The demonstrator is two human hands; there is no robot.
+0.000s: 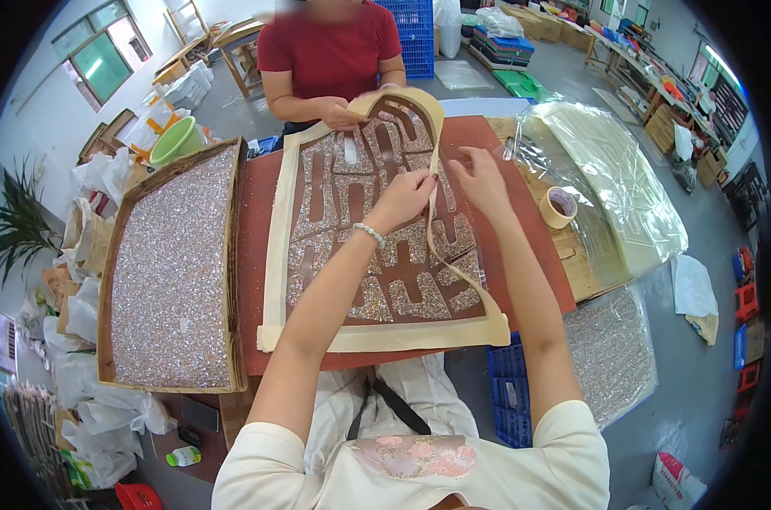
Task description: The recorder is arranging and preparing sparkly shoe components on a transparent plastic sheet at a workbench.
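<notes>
On a reddish-brown board (538, 268) lies a sheet patterned with brown bars and glittering stones (351, 280). Cream tape (377, 338) borders it. Along the right side the tape strip (466, 274) is lifted and twisted, running from the far edge to the near right corner. My left hand (406, 197), with a beaded bracelet at the wrist, is closed, pinching that strip above the sheet. Just right of it, my right hand (483, 180) has its fingers apart and nothing visible in them. Across the table, a co-worker's hand (341, 113) touches the tape at the far edge.
A wooden tray (232, 280) of glittering stones stands at the left. At the right are a tape roll (559, 206) and a stack of clear plastic-wrapped sheets (615, 178). A blue crate (509, 391) sits below the table's near right edge. The co-worker in red stands opposite.
</notes>
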